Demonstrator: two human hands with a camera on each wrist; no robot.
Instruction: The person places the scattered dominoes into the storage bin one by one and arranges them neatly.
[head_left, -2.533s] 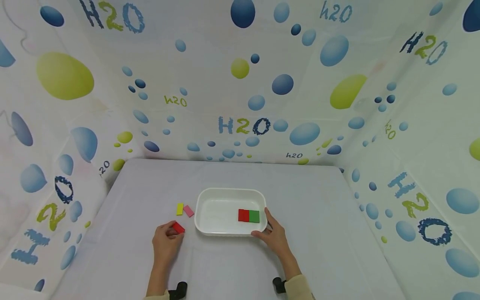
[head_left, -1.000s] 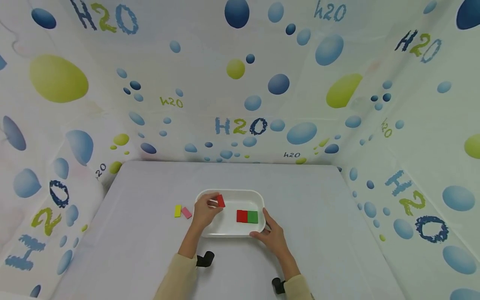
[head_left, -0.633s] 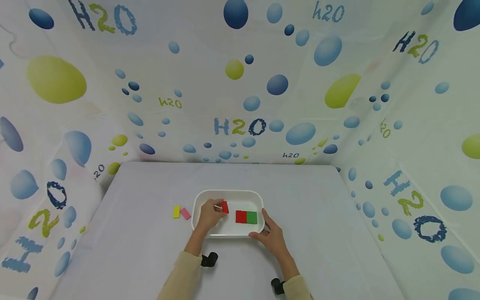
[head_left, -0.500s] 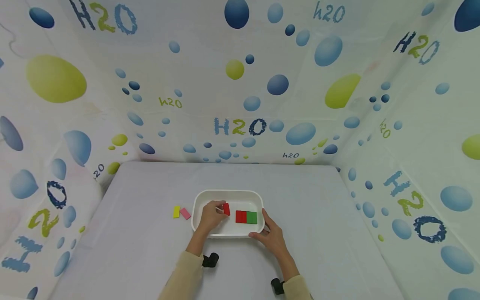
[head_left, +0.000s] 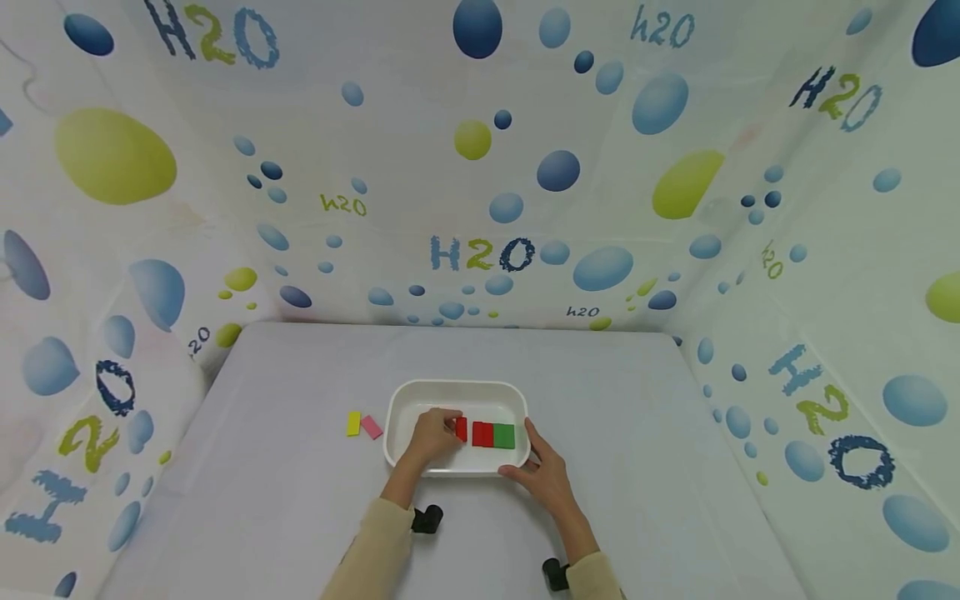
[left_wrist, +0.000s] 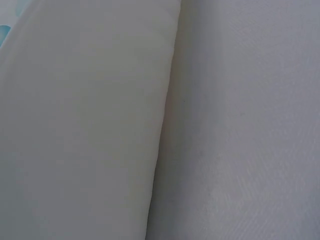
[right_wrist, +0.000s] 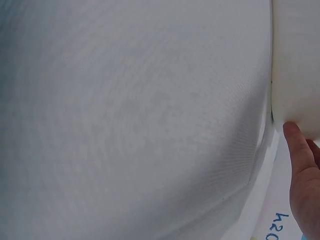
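Observation:
A white tray (head_left: 405, 398) lies on the table in the head view. Inside it, red pieces (head_left: 483, 434) and green pieces (head_left: 504, 436) lie side by side; how many of each is hard to tell. My left hand (head_left: 431, 439) reaches into the tray and pinches a small red block (head_left: 461, 429), a short gap left of those red pieces. Part of this block is hidden by the fingers. My right hand (head_left: 547, 477) grips the tray's front right corner, thumb at the front wall. In the right wrist view, a finger (right_wrist: 296, 142) touches the tray's pale wall (right_wrist: 297, 75).
A yellow block (head_left: 353, 423) and a pink block (head_left: 371, 427) lie on the white tabletop (head_left: 315, 358) just left of the tray. A patterned curtain (head_left: 420, 167) rises behind and on both sides. The left wrist view shows only pale surfaces.
My left hand has carried the red block from the table left of the tray, over its rim, then right and down towards the pieces inside. The right hand keeps holding the corner.

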